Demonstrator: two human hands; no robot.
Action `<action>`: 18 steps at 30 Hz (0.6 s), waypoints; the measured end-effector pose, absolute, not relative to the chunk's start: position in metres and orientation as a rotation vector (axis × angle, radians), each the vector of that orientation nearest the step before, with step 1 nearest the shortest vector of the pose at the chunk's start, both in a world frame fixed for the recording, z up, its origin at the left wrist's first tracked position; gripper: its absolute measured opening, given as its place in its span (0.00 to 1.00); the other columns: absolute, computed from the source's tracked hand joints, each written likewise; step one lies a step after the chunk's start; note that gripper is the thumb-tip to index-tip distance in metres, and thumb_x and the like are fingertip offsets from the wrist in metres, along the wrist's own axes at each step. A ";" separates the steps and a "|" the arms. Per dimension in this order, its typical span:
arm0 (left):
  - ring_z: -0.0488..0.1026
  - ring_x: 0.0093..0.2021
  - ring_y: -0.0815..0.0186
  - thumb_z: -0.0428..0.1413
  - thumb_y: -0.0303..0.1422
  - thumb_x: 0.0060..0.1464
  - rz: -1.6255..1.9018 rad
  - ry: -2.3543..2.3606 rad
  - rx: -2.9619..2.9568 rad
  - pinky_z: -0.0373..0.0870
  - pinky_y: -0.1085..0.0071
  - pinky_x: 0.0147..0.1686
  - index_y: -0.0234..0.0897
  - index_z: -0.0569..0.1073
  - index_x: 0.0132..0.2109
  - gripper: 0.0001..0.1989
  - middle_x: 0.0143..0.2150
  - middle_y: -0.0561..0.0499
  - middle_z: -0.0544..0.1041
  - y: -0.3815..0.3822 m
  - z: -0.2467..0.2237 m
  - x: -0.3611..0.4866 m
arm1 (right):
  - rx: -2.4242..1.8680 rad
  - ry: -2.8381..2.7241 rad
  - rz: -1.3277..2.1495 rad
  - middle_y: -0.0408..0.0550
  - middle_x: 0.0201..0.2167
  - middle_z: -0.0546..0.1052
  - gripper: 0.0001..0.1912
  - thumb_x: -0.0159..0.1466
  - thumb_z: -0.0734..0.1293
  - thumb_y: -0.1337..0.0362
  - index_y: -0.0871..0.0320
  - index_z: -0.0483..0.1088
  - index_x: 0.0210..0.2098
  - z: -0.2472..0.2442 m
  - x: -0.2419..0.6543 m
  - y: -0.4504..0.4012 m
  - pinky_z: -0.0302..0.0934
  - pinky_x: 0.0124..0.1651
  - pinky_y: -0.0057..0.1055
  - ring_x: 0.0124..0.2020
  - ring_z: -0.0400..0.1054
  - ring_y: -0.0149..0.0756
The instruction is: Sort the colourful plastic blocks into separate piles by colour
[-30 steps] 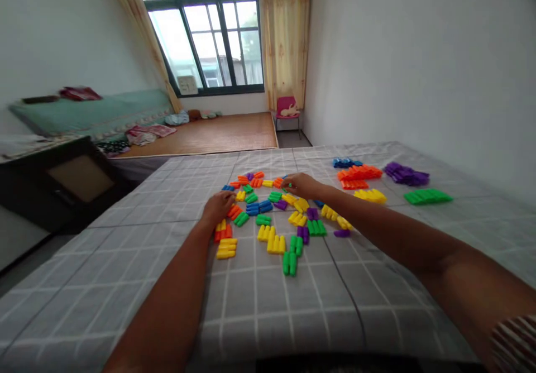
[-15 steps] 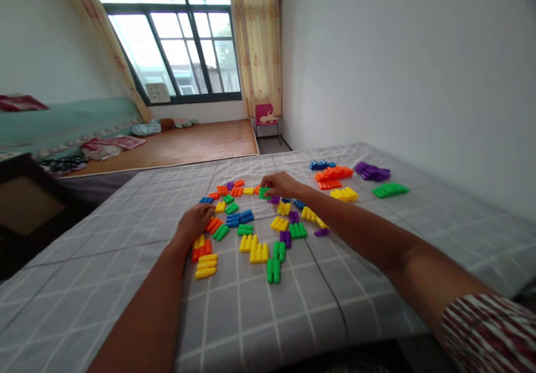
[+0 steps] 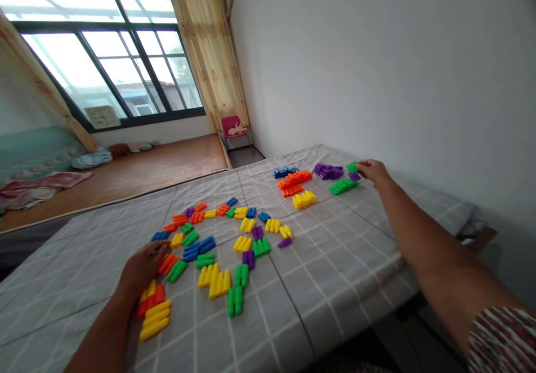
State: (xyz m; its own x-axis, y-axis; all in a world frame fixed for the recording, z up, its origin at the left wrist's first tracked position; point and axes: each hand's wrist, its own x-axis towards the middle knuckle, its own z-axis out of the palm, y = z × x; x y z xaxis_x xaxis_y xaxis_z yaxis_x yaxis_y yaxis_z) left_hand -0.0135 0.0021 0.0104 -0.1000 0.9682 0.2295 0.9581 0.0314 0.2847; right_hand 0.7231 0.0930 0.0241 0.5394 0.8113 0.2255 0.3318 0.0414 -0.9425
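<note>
My right hand (image 3: 373, 171) is closed in a pinch on a green plastic building block (image 3: 352, 167), over the bed's far right side. A purple block (image 3: 354, 177) shows just below its fingers; whether it is joined to the green one I cannot tell. Beneath them lies a row of green blocks (image 3: 344, 186), with a purple pile (image 3: 329, 171) to its left. My left hand (image 3: 144, 264) rests at the left edge of a winding chain of coloured blocks, fingers stretched loosely towards it. Blue blocks (image 3: 159, 236) and orange blocks (image 3: 168, 264) lie by its fingertips.
Beside the purple pile are orange (image 3: 295, 180), blue (image 3: 285, 172) and yellow (image 3: 304, 199) piles. A grey checked sheet (image 3: 326, 278) covers the bed. The white wall (image 3: 377, 71) runs along the right. A pink chair (image 3: 233, 129) stands near the window.
My right hand has moved from the far part of the chain to the sorted piles at the right, with green and purple blocks at its fingers. The view has turned right; my left hand stays by the chain.
</note>
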 end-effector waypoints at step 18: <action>0.75 0.46 0.57 0.46 0.45 0.59 1.127 1.907 2.106 0.71 0.60 0.48 0.38 0.76 0.47 0.21 0.46 0.46 0.79 -0.015 0.082 0.081 | -0.881 -1.436 1.211 0.48 0.40 0.78 0.15 0.57 0.72 0.60 0.59 0.69 0.41 0.078 0.481 0.053 0.72 0.47 0.40 0.38 0.75 0.34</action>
